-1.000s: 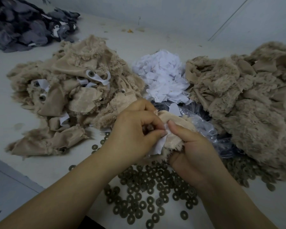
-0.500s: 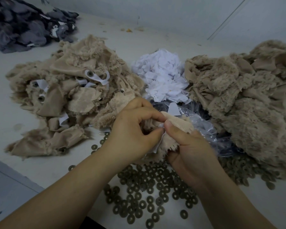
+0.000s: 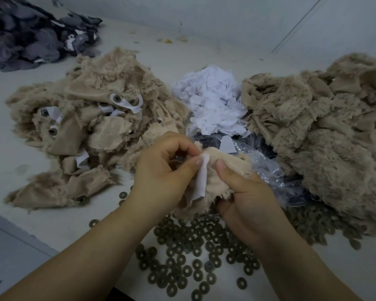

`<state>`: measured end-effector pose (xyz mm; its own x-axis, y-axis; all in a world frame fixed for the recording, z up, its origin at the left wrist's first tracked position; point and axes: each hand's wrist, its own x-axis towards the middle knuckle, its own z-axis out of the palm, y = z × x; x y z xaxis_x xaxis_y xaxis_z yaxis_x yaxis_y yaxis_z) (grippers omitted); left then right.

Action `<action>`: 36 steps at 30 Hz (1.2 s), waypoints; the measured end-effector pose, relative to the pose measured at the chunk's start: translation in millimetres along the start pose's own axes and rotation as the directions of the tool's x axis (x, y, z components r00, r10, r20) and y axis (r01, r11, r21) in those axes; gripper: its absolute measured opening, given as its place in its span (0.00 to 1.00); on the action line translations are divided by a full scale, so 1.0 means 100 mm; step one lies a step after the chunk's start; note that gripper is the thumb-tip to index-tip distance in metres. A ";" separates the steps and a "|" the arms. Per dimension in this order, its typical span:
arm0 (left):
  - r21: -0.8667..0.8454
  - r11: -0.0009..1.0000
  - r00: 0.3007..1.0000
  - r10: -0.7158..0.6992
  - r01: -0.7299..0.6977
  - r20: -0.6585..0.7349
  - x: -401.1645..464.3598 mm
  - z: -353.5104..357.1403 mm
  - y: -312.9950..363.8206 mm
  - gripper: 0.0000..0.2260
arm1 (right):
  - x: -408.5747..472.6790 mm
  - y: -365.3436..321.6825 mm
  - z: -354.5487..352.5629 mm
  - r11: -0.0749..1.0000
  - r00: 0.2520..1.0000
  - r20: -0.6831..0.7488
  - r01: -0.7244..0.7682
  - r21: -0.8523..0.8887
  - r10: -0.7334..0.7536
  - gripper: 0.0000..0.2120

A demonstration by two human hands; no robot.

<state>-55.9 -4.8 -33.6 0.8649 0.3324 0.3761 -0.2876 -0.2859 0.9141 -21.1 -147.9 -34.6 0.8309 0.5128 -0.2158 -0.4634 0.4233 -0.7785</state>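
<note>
Beige furry fabric piece [image 3: 228,164], white strip [image 3: 201,179] lying across it.

- Dark grey fabric heap [image 3: 30,38] at far left corner of desk [image 3: 15,170].
- Left tan plush pile [image 3: 91,131]: pieces bear white patches and round eyes.
- White scrap pile [image 3: 213,105] sits between the two tan piles.
- Right tan plush pile [image 3: 326,135], larger, no patches visible.
- Clear plastic bag [image 3: 269,170], dark contents, lies against the right pile.
- Dark ring washers [image 3: 195,257] scattered on near desk edge.
</note>
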 end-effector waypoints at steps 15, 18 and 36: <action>-0.026 0.978 0.975 -0.206 0.205 -0.076 -0.01 0.12 -0.02 0.07 | 0.05 0.07 -0.06 0.990 0.994 -0.087 0.052 -0.135 -0.064 0.14; 0.032 0.983 0.981 -0.180 0.183 -0.076 0.00 0.09 -0.02 0.08 | 0.06 0.08 -0.10 0.987 0.994 -0.090 0.046 -0.152 -0.060 0.12; 0.142 0.985 0.966 -0.064 0.102 -0.250 0.07 -0.20 0.00 0.12 | -0.06 -0.58 -0.30 -0.173 0.992 -0.125 -0.127 -0.977 -0.023 0.11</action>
<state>-57.8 15.7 -27.8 0.7512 0.5642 0.3427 -0.1362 -0.3754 0.9168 9.9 -198.2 -5.3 0.8735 0.4052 -0.2699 0.2748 -0.8679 -0.4137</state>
